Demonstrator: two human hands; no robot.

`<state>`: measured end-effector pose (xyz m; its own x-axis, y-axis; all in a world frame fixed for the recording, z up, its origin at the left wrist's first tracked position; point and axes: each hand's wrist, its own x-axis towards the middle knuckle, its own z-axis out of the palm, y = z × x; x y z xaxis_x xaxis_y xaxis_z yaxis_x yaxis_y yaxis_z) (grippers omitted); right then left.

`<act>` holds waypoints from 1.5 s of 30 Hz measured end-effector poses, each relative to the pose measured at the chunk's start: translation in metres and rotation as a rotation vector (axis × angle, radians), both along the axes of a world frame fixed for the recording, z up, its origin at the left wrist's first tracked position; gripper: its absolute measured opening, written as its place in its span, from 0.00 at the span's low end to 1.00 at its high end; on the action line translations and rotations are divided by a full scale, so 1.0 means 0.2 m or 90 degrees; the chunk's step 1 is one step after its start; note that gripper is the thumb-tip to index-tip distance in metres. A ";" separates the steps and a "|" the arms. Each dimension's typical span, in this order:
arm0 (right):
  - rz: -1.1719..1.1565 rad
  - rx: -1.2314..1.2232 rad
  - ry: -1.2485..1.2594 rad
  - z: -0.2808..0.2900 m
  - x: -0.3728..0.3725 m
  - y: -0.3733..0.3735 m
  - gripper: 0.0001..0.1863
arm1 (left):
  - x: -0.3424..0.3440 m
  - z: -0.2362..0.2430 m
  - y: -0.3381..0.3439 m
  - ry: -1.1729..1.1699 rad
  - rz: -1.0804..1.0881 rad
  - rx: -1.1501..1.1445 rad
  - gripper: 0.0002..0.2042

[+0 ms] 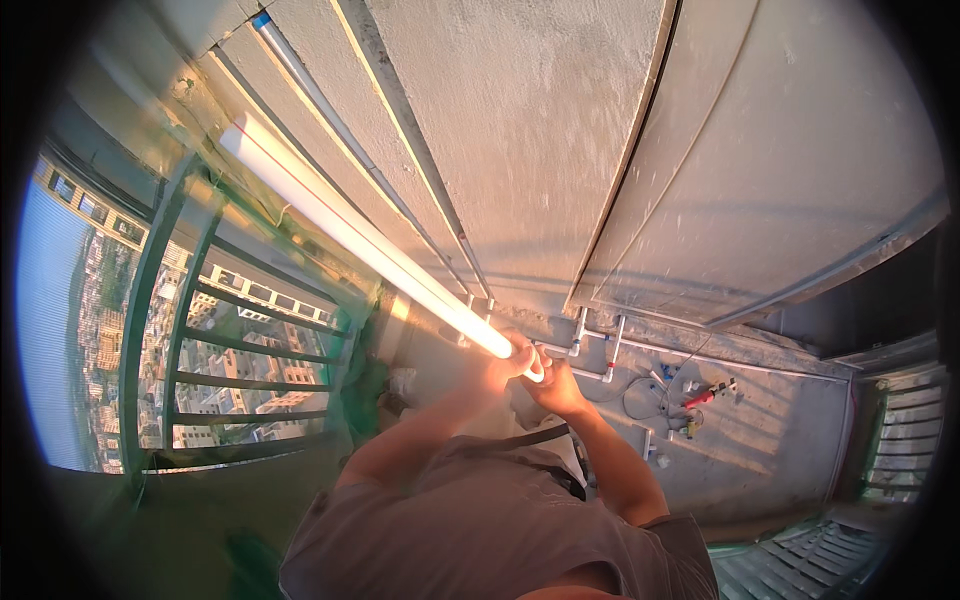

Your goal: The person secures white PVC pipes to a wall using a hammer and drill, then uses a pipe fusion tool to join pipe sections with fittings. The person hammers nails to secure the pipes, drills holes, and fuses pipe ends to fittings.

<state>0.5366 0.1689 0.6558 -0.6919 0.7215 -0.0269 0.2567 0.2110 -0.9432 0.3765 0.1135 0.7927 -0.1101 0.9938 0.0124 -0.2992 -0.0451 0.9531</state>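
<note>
A long white plastic pipe (400, 266) slants from the upper left down to the middle of the view, bright with sunlight. Both of my hands are at its lower end. My left hand (510, 362) wraps round the pipe just above that end, slightly smeared by motion. Close beside it, my right hand (552, 388) has its fingers closed at the tip of the pipe. Whether a small fitting sits under the right fingers is hidden.
A green railing (130, 340) stands at the left, with buildings beyond. Grooves run up the grey wall (520, 120), one holding a blue-capped pipe (330, 105). White pipes (598, 372) with elbows lie along the wall's foot. On the floor are a red tool (702, 397) and looped thin line.
</note>
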 end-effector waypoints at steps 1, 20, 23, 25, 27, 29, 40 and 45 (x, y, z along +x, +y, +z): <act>0.017 0.002 -0.019 -0.03 0.00 0.01 0.13 | -0.06 0.03 0.00 -0.039 0.010 0.058 0.08; -0.351 -0.046 -0.414 -0.69 0.57 -0.43 0.22 | -1.54 0.53 0.44 -0.008 0.202 0.237 0.10; -0.358 -0.127 -0.412 -0.72 0.44 -0.52 0.20 | -1.60 0.37 0.73 -0.045 0.187 0.223 0.12; -0.287 -0.107 -0.446 -0.77 0.44 -0.61 0.21 | -1.65 0.29 0.89 -0.025 0.153 0.207 0.12; -0.215 -0.136 -0.486 -0.85 0.47 -0.69 0.22 | -1.68 0.23 0.99 0.053 0.152 0.135 0.15; -0.178 -0.086 -0.467 -0.93 0.55 -0.81 0.21 | -1.71 0.19 1.04 0.132 0.178 0.132 0.17; -0.303 -0.150 -0.365 -1.24 0.65 -1.24 0.17 | -1.57 0.14 1.01 0.356 0.272 0.203 0.09; -0.452 -0.376 -0.392 -1.02 0.52 -1.21 0.18 | -1.52 0.19 0.99 0.425 0.341 0.182 0.10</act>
<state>0.6397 -0.0736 0.4521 0.1232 0.7094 -0.6940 0.6004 -0.6101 -0.5170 0.0721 0.3109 0.8298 -0.4380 0.7609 0.4788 0.4420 -0.2816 0.8517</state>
